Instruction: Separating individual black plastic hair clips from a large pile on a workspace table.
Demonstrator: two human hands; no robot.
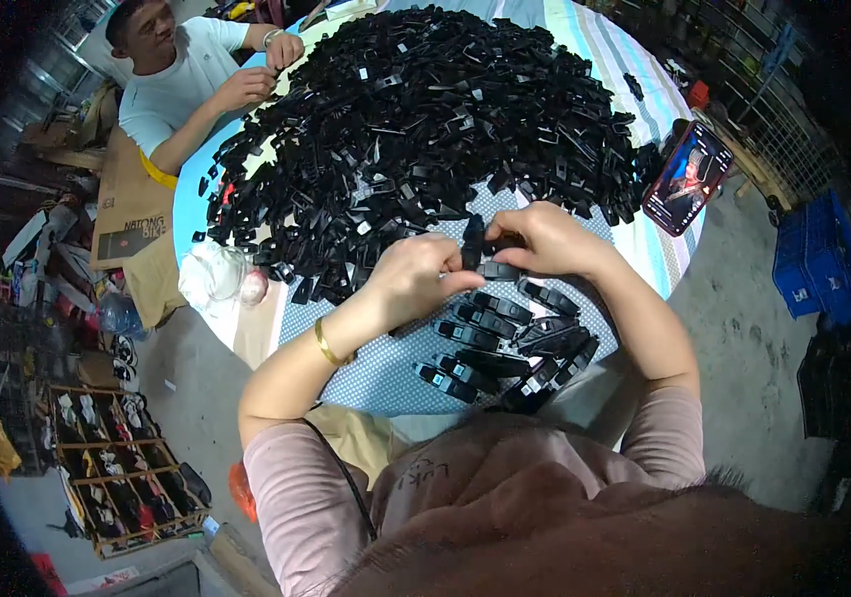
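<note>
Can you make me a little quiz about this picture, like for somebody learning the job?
1. True or false: the left hand and right hand are close together.
2. Which wrist wears the gold-coloured bangle?
A. Right
B. Left
3. Fill in: on the table, to the right of the big heap of black plastic parts, is a ____ with a lit screen.

Key:
1. True
2. B
3. smartphone
</note>
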